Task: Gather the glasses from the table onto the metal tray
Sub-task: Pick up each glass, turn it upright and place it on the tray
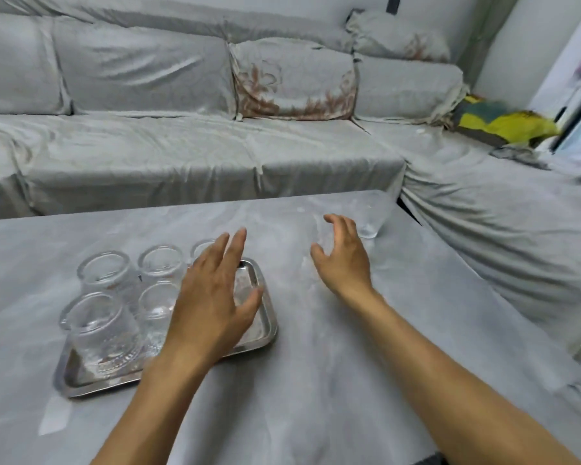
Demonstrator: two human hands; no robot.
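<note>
A metal tray [265,317] lies on the grey table at the lower left. Several clear glasses stand on it, among them a near one [103,333] and a far one [106,273]. My left hand [212,297] hovers over the tray's right half, fingers spread, holding nothing, and it hides part of the tray. One more clear glass [371,218] stands on the table near the far right edge. My right hand [341,256] is open just left of that glass, fingers curled toward it, not touching it.
The table [316,380] has a pale marbled top; its right edge runs diagonally close to the lone glass. A grey covered sofa [182,156] wraps around the far and right sides. A yellow and green cushion [503,124] lies at the far right.
</note>
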